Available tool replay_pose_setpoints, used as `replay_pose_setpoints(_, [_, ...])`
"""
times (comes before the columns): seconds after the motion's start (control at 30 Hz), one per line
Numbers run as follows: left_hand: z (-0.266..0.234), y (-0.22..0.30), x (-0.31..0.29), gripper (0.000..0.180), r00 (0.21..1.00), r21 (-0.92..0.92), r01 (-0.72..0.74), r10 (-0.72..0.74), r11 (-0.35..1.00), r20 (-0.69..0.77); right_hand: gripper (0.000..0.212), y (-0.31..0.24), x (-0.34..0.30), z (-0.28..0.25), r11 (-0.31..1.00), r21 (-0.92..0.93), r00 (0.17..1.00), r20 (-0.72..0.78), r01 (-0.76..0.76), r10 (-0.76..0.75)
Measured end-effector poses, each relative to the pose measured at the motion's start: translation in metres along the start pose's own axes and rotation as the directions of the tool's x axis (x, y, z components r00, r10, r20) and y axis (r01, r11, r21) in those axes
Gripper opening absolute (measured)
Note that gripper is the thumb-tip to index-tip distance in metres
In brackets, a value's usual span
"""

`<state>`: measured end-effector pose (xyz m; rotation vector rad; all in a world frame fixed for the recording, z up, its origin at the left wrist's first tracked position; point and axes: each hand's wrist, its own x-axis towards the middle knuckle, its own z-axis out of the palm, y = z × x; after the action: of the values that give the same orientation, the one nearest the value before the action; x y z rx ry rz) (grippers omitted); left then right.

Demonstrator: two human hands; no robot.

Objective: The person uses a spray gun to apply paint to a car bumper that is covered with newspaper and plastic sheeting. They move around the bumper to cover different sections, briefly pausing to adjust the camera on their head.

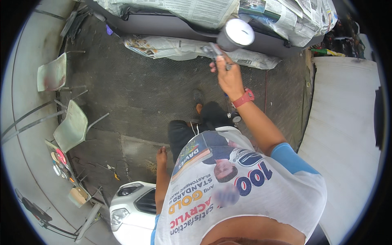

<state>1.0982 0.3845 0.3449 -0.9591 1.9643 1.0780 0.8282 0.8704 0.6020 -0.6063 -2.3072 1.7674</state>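
My right hand [229, 75], with a red watch on its wrist, is wrapped round a spray gun [215, 52] and holds it out in front of me. A grey cup with a white lid [239, 32] sits on top of the gun. Just beyond is a dark grey car bumper-like panel [163, 27], its upper and lower sides masked with newspaper [196, 12]. The gun's nozzle is blurred, and I cannot tell whether it is spraying. Down by my left side hangs my left hand [162, 156], loose and holding nothing.
Two pale chairs [73, 126] stand along the left wall. A low shelf with round discs [60, 159] is behind them. A white scooter [126, 212] is close by my left side. A white covered surface [343, 122] lines the right. A thin hose [266, 90] runs over the dark floor.
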Motion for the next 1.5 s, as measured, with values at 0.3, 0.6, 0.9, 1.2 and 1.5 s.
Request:
replay_pose_setpoints(0.3, [-0.056,0.166,0.041,0.064,0.952,0.274,-0.302,0.271,0.913,0.144,0.055,-0.045,0.019,0.122,0.996,0.093,0.990,0.138,-0.017,0.004])
replay_pose_setpoints(0.6, [-0.186,0.165,0.180,0.056,0.935,0.273,-0.330,0.275,0.904,0.222,0.053,-0.055,-0.024,0.113,0.962,-0.164,0.856,-0.506,-0.217,0.107])
replay_pose_setpoints(0.9, [-0.328,0.128,0.214,0.055,0.996,0.199,0.034,-0.049,0.979,0.075,0.061,-0.110,-0.003,0.207,0.979,-0.138,0.845,-0.532,-0.152,0.057])
replay_pose_setpoints(1.2, [-0.303,0.116,0.220,0.055,0.974,0.083,-0.029,0.010,0.996,0.224,0.060,-0.151,0.056,0.339,0.986,-0.163,0.966,-0.247,0.037,-0.077])
replay_pose_setpoints(1.5, [-0.292,0.142,0.233,0.055,0.950,0.194,-0.200,0.142,0.960,0.279,0.063,-0.154,0.070,0.323,0.999,-0.002,0.967,-0.250,-0.041,0.039])
